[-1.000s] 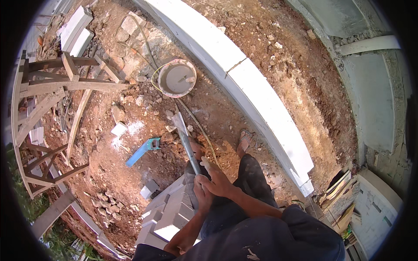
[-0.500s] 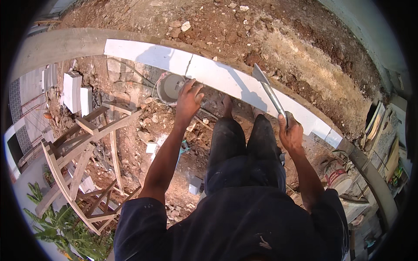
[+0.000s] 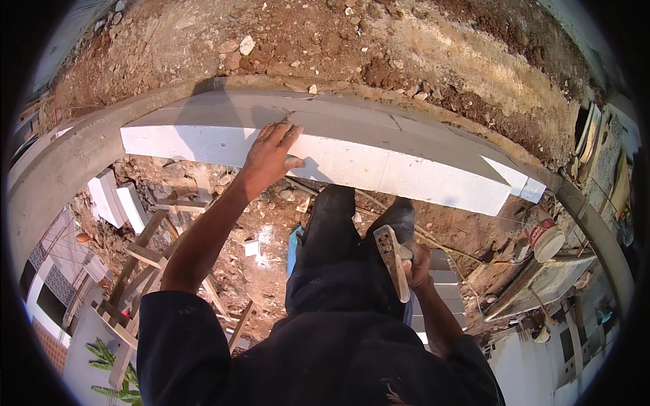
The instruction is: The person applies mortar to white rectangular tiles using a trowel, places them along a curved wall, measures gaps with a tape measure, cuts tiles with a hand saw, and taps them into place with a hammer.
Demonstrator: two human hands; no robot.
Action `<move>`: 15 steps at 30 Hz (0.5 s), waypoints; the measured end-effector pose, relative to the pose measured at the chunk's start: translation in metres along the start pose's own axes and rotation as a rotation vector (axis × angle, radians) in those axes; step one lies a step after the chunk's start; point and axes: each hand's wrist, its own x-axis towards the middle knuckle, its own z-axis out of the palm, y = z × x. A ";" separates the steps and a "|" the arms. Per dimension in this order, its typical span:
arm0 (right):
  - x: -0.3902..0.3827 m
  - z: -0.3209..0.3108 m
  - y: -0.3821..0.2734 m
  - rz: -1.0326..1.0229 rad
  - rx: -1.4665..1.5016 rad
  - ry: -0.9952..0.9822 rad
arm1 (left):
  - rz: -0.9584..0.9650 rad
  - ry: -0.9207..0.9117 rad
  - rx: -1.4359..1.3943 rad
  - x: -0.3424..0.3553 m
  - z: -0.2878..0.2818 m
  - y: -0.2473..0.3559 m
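My left hand (image 3: 274, 152), fingers spread, rests on the upper edge of a low wall of white blocks (image 3: 420, 172), casting a shadow across its face. Down at the right, beside my dark-clad leg, my right hand (image 3: 416, 265) is closed on a long, flat, pale trowel-like tool (image 3: 389, 260), held pointing away from me. Part of its grip is hidden by the tool and my fingers.
A concrete beam (image 3: 74, 169) curves left of the blocks, with rubble soil (image 3: 305, 47) beyond. At lower left are wooden frames (image 3: 145, 254) and stacked white blocks (image 3: 112, 196). A blue saw (image 3: 294, 250) lies beside my legs, a bucket (image 3: 545, 237) at right.
My left hand let go of the tool after the oldest frame and moved onto the wall. My right hand has lowered the tool toward my leg. The view has turned, bringing the block wall closer.
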 end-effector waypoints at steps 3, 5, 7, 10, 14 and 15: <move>0.005 0.022 0.047 0.227 -0.149 0.080 | -0.025 -0.029 -0.012 0.000 -0.007 0.001; 0.009 0.028 0.047 0.301 -0.259 0.158 | -0.026 -0.030 -0.015 0.002 -0.001 0.000; 0.014 0.020 0.036 0.319 -0.203 0.077 | -0.068 -0.015 0.020 -0.001 -0.003 0.004; 0.016 0.008 0.022 0.259 -0.110 0.070 | -0.041 0.025 0.022 0.000 0.003 0.019; 0.013 0.000 0.022 0.118 -0.149 0.078 | 0.003 0.065 -0.072 0.004 0.013 0.055; 0.025 0.004 0.000 0.025 -0.110 0.113 | -0.014 0.041 -0.093 0.004 0.019 0.055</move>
